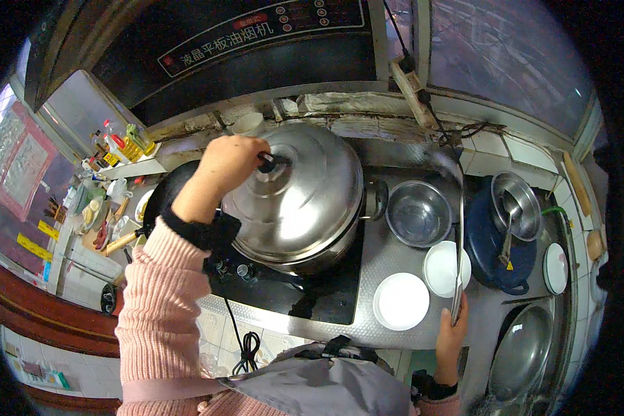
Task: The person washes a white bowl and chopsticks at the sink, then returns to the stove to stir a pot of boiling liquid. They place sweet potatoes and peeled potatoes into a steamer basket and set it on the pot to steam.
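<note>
My left hand (234, 163) is closed on the black knob of a large domed steel lid (312, 187). The lid covers a big steel pot (376, 201) on the black stove; whether it is slightly raised I cannot tell. At the right, my right hand (452, 331) grips the lower end of a long, thin metal utensil (460, 236). It points away from me, and its far end is too blurred to name. Below its shaft are a white bowl (437, 269) and a steel basin (419, 213). Another white bowl (401, 301) stands left of my right hand.
On the right, a dark blue lidded pot (492, 239) bears a steel bowl (523, 201) with a utensil in it. A wok (523, 353) lies nearer me. Oil bottles (142, 139) line the left ledge. A power cord (246, 350) hangs at the stove's front.
</note>
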{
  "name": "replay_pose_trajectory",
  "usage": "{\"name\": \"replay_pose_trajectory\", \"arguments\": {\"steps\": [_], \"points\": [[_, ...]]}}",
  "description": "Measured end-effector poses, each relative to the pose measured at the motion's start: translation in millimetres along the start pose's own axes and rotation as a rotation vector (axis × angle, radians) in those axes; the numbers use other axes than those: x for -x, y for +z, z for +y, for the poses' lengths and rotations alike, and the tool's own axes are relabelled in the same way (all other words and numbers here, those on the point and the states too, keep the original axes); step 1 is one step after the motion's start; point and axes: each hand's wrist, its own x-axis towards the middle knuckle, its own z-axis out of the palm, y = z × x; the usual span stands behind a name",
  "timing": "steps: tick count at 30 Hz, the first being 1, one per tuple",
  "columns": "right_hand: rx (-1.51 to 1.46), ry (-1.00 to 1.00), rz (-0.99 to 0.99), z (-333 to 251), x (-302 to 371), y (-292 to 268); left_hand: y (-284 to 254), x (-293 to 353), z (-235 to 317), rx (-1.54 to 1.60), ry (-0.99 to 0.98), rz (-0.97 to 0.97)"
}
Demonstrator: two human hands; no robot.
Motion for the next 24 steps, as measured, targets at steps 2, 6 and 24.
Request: {"name": "replay_pose_trajectory", "arguments": {"steps": [2, 6, 24], "points": [[-0.125, -0.058, -0.025, -24.8, -11.1, -5.8, -8.9, 15.5, -11.6, 0.129, -0.008, 0.172], [-0.710, 0.364, -0.426, -93.1, -27.2, -28.3, -16.0, 62.0, -40.9, 0.699, -0.270, 0.344], [-1.135, 0.387, -0.836, -236.7, -95.9, -12.8, 85.2, 246.4, -1.3, 1.982, -0.851, 0.956]]}}
